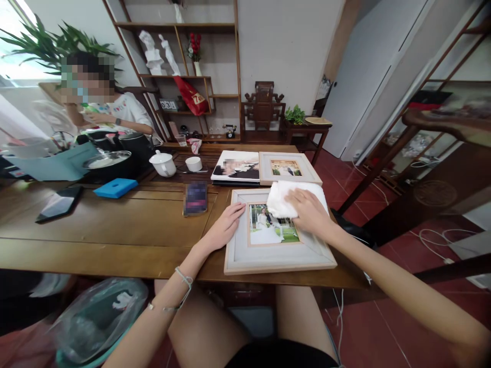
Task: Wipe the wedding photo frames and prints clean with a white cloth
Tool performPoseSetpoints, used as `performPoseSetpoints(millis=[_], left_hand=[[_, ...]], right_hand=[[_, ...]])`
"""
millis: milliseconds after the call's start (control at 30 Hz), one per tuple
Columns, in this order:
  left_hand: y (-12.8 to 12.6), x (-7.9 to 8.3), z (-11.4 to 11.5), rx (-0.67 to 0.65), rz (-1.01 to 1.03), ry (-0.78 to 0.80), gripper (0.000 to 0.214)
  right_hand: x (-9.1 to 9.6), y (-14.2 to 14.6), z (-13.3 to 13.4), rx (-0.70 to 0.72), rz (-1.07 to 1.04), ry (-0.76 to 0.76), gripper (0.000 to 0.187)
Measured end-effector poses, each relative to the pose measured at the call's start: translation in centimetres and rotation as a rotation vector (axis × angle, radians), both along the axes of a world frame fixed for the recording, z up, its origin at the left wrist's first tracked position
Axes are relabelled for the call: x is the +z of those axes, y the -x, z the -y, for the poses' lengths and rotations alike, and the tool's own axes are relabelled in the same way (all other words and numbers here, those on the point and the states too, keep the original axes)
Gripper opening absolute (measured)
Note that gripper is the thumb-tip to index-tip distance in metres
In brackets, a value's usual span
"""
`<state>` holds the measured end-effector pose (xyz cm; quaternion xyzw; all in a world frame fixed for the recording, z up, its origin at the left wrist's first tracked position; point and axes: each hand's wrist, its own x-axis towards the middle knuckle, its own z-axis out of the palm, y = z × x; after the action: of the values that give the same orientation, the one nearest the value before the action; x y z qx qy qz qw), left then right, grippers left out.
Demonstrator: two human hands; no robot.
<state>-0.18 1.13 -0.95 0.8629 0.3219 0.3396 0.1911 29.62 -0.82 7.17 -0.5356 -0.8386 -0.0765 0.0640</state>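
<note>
A photo frame [282, 259] with a pale wide border lies flat at the table's front edge, a wedding photo [264, 230] in its middle. My left hand [227, 225] grips its left side, fingers laid over the border. Under my right hand [307, 207] is a folded white cloth [278, 199], pressed on the frame's upper right part. The fingers are closed on the cloth, which covers that corner and a bit of the photo. Just behind lie a second photo frame [307, 162] and a white-covered photo album [236, 176].
To the left are a phone [195, 198], a blue sponge-like block [115, 188], a white teapot [163, 163], a small cup [194, 164] and a lidded pot [107, 161]. A person [126, 112] sits across the table. A lined bin [95, 327] stands below left.
</note>
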Motion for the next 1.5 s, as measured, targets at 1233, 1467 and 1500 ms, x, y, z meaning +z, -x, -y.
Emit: performPoseSetpoints(millis=[1233,1467,1500], left_hand=[[-0.3,-0.2,0.1,0.039,0.052,0.026,0.042],[-0.3,0.1,0.4,0.039,0.029,0.009,0.043],[-0.3,0.2,0.4,0.036,0.025,0.007,0.043]], right_hand=[[0.0,10.9,10.6,0.35,0.135,0.117,0.068],[-0.6,2.4,10.6,0.32,0.021,0.166,0.075],[-0.7,1.1,10.2,0.267,0.033,0.138,0.075]])
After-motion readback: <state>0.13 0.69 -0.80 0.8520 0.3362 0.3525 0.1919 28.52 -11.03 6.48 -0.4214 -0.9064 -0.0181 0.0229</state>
